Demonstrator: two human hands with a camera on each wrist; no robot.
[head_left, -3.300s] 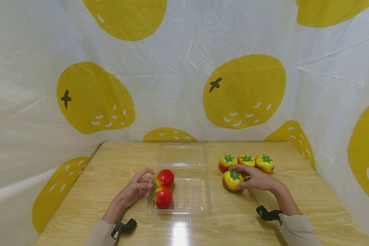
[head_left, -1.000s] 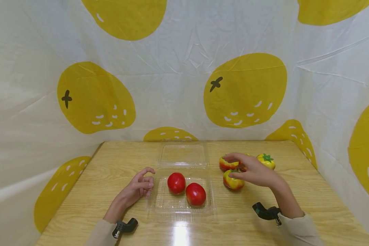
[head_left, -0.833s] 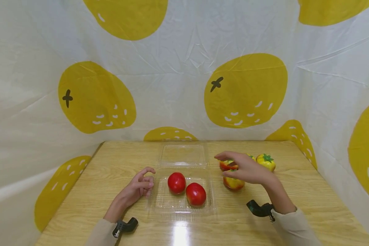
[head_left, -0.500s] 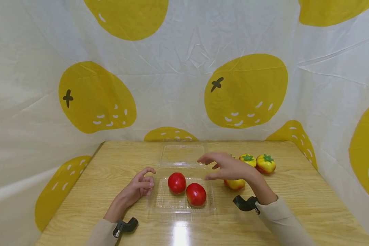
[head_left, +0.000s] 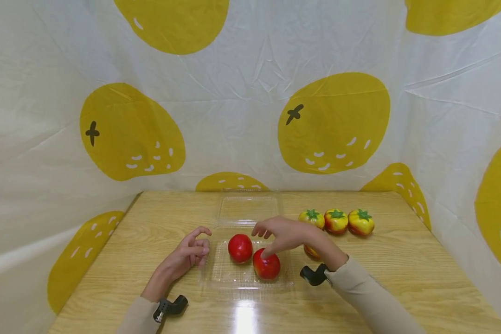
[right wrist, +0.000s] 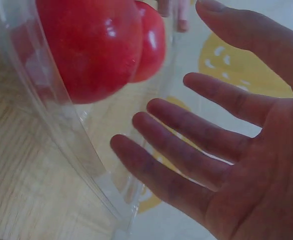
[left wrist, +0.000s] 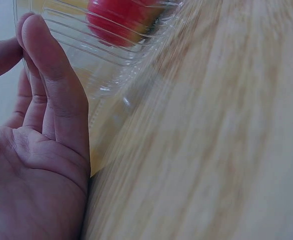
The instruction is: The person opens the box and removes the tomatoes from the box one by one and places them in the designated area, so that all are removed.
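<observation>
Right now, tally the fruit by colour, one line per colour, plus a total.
Red fruit: 2
Yellow-red fruit: 4, one mostly hidden
Total: 6

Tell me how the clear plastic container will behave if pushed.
The clear container probably flexes, given its thin, ribbed, see-through walls. It would likely slide over the smooth-looking table, and the rounded red fruits inside may roll.

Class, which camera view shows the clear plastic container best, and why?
The head view: the clear plastic container appears with its open lid, partly behind the right hand. The left wrist view catches only a ribbed part of it; the right wrist view, only part, close up.
</observation>
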